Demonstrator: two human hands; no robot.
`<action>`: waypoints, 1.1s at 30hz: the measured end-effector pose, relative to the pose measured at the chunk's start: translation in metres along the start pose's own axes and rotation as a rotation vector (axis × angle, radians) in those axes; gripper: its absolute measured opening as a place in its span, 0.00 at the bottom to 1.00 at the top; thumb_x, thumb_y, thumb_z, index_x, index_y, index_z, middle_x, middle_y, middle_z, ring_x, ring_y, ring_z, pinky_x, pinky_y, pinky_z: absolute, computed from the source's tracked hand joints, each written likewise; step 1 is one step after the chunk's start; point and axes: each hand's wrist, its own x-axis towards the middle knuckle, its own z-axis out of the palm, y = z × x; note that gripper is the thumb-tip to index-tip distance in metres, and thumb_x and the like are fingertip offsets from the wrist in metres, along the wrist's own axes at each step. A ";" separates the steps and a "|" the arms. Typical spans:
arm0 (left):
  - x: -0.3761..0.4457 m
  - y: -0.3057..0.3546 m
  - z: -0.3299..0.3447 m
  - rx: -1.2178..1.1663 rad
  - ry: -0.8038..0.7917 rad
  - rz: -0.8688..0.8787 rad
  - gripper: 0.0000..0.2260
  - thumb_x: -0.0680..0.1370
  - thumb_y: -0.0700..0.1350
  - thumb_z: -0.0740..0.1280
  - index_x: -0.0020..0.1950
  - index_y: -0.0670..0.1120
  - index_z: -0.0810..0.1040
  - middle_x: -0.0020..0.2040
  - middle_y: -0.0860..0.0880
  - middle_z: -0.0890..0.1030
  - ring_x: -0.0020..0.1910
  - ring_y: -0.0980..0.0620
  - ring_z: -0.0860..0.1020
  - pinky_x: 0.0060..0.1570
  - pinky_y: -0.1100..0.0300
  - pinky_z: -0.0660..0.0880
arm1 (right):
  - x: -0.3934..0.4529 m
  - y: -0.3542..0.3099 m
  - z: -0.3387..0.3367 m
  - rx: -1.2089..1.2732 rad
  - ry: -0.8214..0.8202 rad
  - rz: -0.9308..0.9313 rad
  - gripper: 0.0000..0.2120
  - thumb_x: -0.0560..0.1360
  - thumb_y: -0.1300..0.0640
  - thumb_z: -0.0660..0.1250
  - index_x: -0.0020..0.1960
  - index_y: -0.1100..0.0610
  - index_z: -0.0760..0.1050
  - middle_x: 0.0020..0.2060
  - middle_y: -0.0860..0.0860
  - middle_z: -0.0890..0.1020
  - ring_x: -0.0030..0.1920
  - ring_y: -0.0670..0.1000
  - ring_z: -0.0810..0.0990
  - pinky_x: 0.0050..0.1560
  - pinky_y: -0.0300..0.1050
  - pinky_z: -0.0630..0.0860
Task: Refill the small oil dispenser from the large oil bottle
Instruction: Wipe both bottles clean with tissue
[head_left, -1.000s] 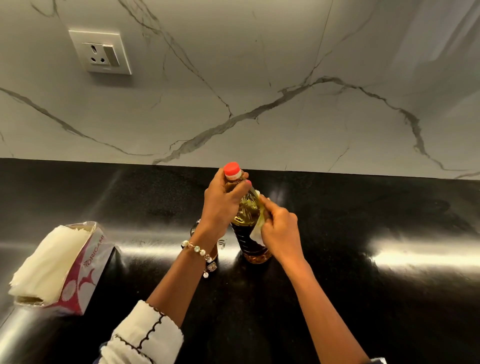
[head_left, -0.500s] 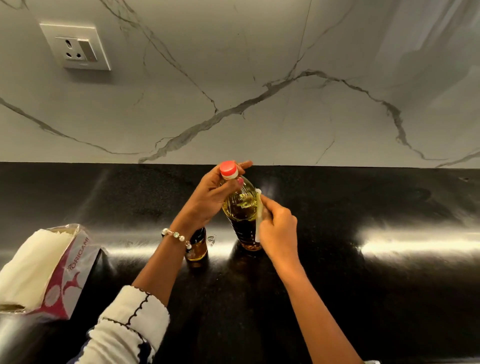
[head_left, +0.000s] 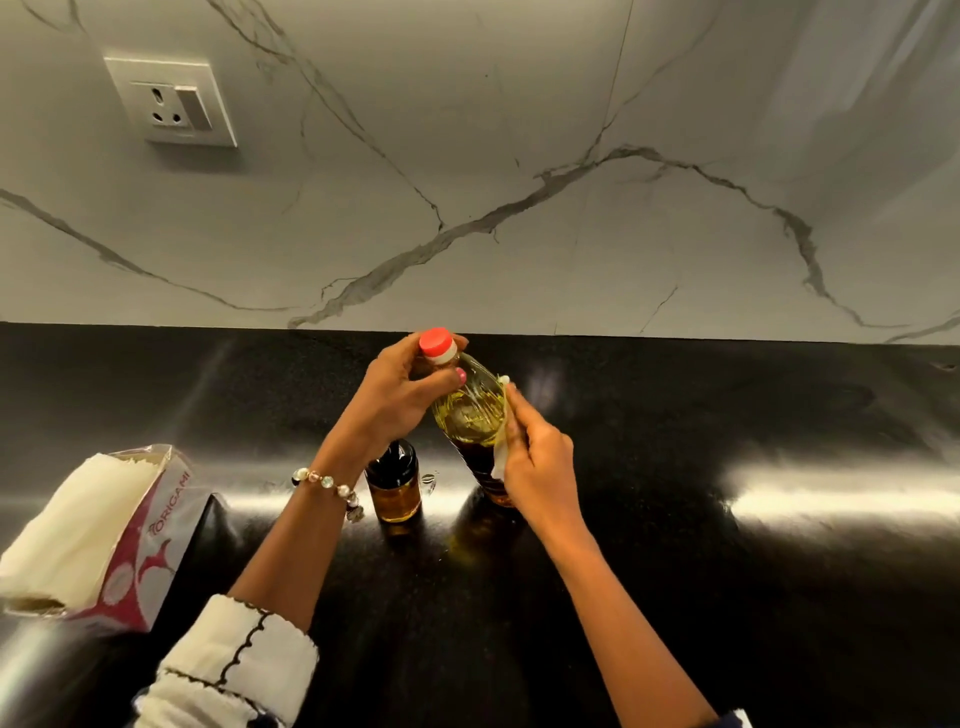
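I'm looking down at a black countertop (head_left: 727, 571), glossy and streaked with glare, and behind it a white marble-veined wall (head_left: 519, 182) with a socket plate (head_left: 171, 101) up on the left. Down at the left edge lies an opened pack of paper napkins (head_left: 93, 530), on its side, well apart from the action.

Now the centre: the large oil bottle (head_left: 470, 415) stands on the counter, tipped a little with its red cap (head_left: 435, 340) leaning left, cap on, yellow oil showing through the shoulder. My left hand (head_left: 400, 395) is wrapped round the bottle's neck just under the cap, thumb across the front, fingers curled behind. My right hand (head_left: 535, 457) sits against the bottle's right flank, pinching a pale tissue (head_left: 500, 441) flat to the plastic, fingertips pointing up along the side.

Just beside the bottle, to its left and below my left wrist, stands the small oil dispenser (head_left: 393, 480): dark lid on, amber oil in the lower part, no hand touching it. A beaded bracelet (head_left: 327, 483) hangs on the left wrist, near the dispenser.
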 end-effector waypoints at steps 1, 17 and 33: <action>-0.001 -0.001 -0.001 -0.018 0.025 0.002 0.14 0.76 0.36 0.68 0.61 0.44 0.77 0.55 0.45 0.81 0.55 0.50 0.80 0.54 0.56 0.79 | 0.000 -0.005 0.005 0.009 0.003 -0.038 0.20 0.82 0.62 0.56 0.74 0.56 0.63 0.54 0.51 0.79 0.49 0.37 0.76 0.55 0.31 0.71; -0.017 0.003 0.021 -0.182 0.065 0.057 0.21 0.73 0.31 0.69 0.65 0.41 0.74 0.58 0.45 0.81 0.58 0.53 0.80 0.57 0.61 0.77 | 0.017 -0.028 -0.003 0.013 0.120 -0.154 0.18 0.79 0.69 0.58 0.67 0.61 0.73 0.62 0.53 0.79 0.64 0.45 0.75 0.63 0.28 0.68; -0.011 0.026 0.062 -0.959 0.093 -0.172 0.19 0.79 0.30 0.54 0.69 0.39 0.70 0.62 0.42 0.80 0.63 0.47 0.77 0.64 0.56 0.73 | 0.030 -0.030 -0.081 0.985 0.598 0.296 0.12 0.77 0.70 0.63 0.55 0.58 0.79 0.53 0.56 0.82 0.54 0.53 0.83 0.50 0.45 0.81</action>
